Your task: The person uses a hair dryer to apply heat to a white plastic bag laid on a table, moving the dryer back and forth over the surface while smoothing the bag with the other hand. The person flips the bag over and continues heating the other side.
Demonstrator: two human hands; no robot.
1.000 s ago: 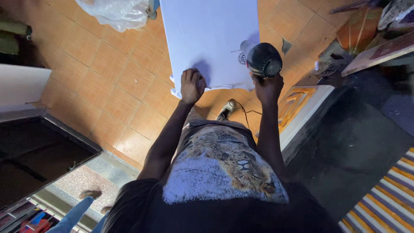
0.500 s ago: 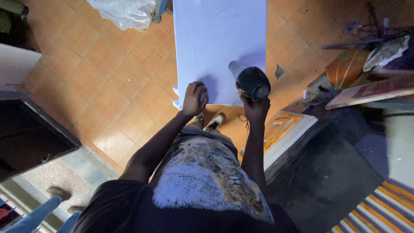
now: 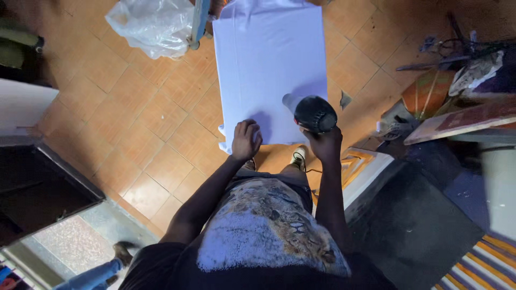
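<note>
Head view: black handheld heat blower [image 3: 314,114] gripped in right hand [image 3: 326,144], barrel pointing down at white fabric sheet [image 3: 269,59], whose long axis runs away; left hand [image 3: 245,140] half-curled, pressing sheet's near edge; crumpled clear plastic bag [image 3: 150,26] nearby.

White cloth [image 3: 269,64] spread flat, black heat gun [image 3: 314,114] held above its near edge

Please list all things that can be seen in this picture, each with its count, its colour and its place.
white cloth: one, white, spread flat at top centre
heat gun: one, black, over the cloth's lower right corner
plastic bag: one, clear, on the floor at top left
tiled floor: one, orange-brown, under everything
striped mat: one, many colours, bottom right corner
another person's leg: one, blue trousers, bottom left
left hand: one, pressing on the cloth's lower edge
right hand: one, gripping the heat gun
</note>
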